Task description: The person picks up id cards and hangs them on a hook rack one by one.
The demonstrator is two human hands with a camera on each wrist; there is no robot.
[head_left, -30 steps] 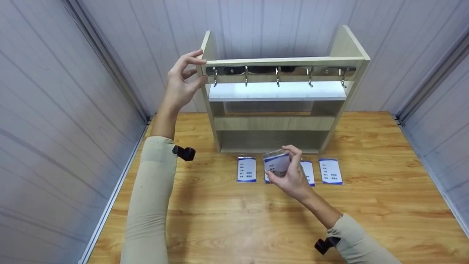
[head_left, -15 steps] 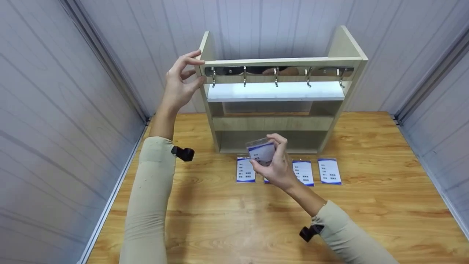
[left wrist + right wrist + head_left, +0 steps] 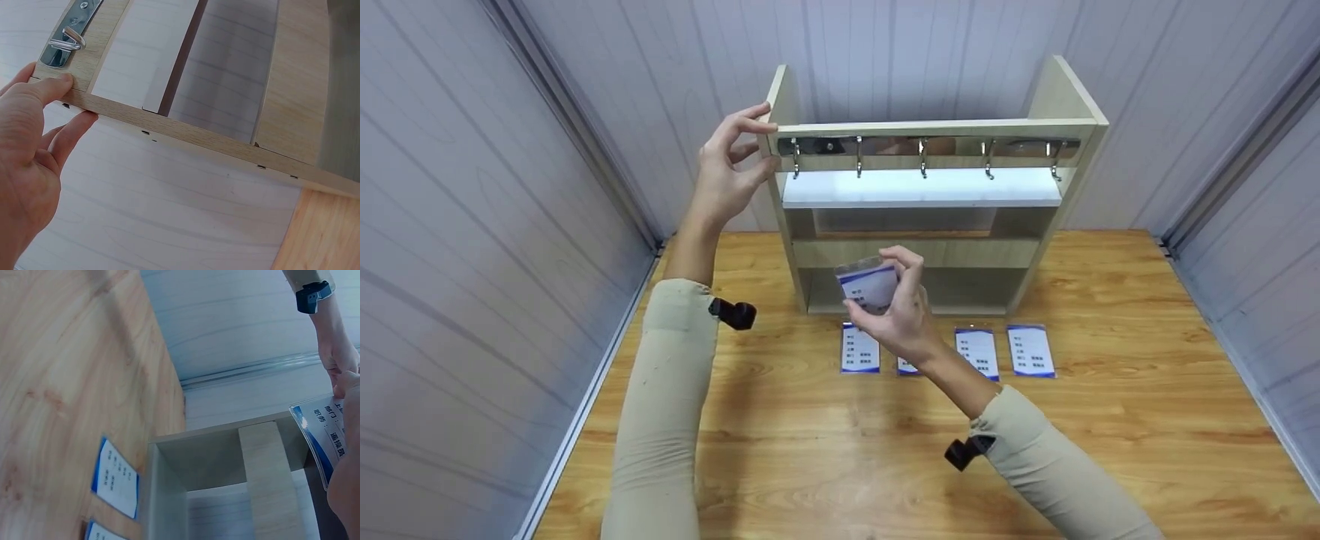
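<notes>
My left hand [image 3: 765,145] pinches the top left corner of a light wooden rack [image 3: 919,252] that stands at the back of the table. In the left wrist view its thumb lies on the front edge and the fingers [image 3: 76,121] reach behind the side panel, just beside the leftmost metal hook [image 3: 64,42]. My right hand [image 3: 885,289] holds a blue-and-white badge card [image 3: 864,281] in a clear sleeve, raised in front of the rack's lower shelf. The right wrist view shows that card [image 3: 323,439] close up.
A row of metal hooks [image 3: 922,156] runs under the rack's top rail. More badge cards [image 3: 860,349] lie in a row on the wooden table [image 3: 1110,450] in front of the rack, one partly hidden by my right wrist. Grey panel walls close in on both sides.
My right hand has lifted the badge card off the table and carried it up and to the left, towards the rack. The left hand has kept its hold on the rack corner.
</notes>
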